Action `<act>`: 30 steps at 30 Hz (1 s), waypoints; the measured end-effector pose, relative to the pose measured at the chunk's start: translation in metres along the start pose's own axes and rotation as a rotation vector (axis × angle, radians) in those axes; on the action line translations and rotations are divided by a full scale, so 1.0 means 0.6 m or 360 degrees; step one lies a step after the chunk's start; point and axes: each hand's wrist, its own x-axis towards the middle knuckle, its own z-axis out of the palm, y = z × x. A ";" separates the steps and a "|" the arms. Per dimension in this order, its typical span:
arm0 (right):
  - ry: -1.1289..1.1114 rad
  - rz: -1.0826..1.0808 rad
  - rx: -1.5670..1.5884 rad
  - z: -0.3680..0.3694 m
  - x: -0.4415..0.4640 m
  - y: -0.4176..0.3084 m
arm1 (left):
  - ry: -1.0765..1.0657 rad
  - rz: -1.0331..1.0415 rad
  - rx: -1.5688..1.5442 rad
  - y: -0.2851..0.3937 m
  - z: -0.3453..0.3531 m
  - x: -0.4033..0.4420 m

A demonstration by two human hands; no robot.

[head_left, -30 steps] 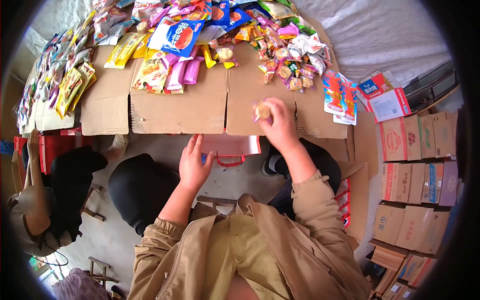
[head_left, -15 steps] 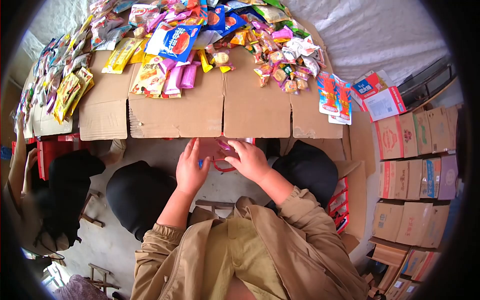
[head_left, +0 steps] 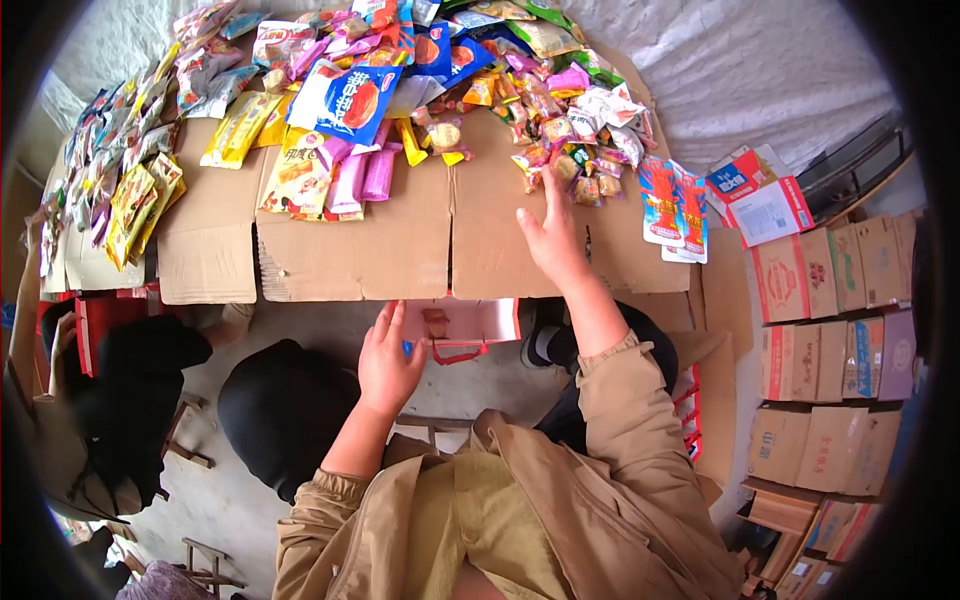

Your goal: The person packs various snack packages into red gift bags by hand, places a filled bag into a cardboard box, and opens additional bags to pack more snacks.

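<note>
My right hand (head_left: 556, 240) reaches over the cardboard-covered table (head_left: 350, 250), empty, fingers stretched out. Its fingertips are at the near edge of a heap of small wrapped snacks (head_left: 585, 188). Below the table's front edge, my left hand (head_left: 388, 365) has its fingers extended beside a red-and-white bag (head_left: 490, 318) with a red handle (head_left: 460, 355); whether it touches the bag is hard to tell. Something reddish (head_left: 435, 322) lies inside the bag. A small blue patch shows by the left thumb, too small to name.
Blue snack packets (head_left: 350, 98), purple sticks (head_left: 378, 175) and yellow packets (head_left: 240, 130) are piled at the back. Two red-and-blue pouches (head_left: 662, 205) lie at the right. Cardboard boxes (head_left: 785, 275) are stacked beyond. Another person's arm (head_left: 25, 280) shows at far left.
My right hand has moved from above the bag up and forward to the wrapped snacks. A purple item near that hand earlier is now out of its fingers. My left hand stays by the bag.
</note>
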 end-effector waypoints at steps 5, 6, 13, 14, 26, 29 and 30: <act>-0.0011 0.0098 -0.0199 0.012 0.059 0.025 | 0.0056 0.0105 0.0101 -0.010 0.008 0.002; -0.0006 0.0097 -0.0197 0.017 0.062 0.026 | 0.0049 0.0102 0.0095 -0.009 0.007 0.002; 0.0010 -0.0005 0.0313 0.042 0.067 0.027 | 0.0061 0.0133 0.0076 -0.010 0.006 0.003; 0.0007 -0.0005 0.0314 0.048 0.071 0.034 | 0.0061 0.0130 0.0075 -0.009 0.005 0.002; 0.0020 0.0188 0.0667 0.054 0.127 0.087 | 0.0029 0.0105 0.0085 -0.012 0.006 0.003; -0.0083 0.0319 0.0271 0.039 0.121 0.035 | -0.0001 0.0097 0.0068 -0.006 0.002 0.006; -0.0084 0.0319 0.0272 0.041 0.121 0.040 | 0.0006 0.0108 0.0072 -0.007 0.002 0.006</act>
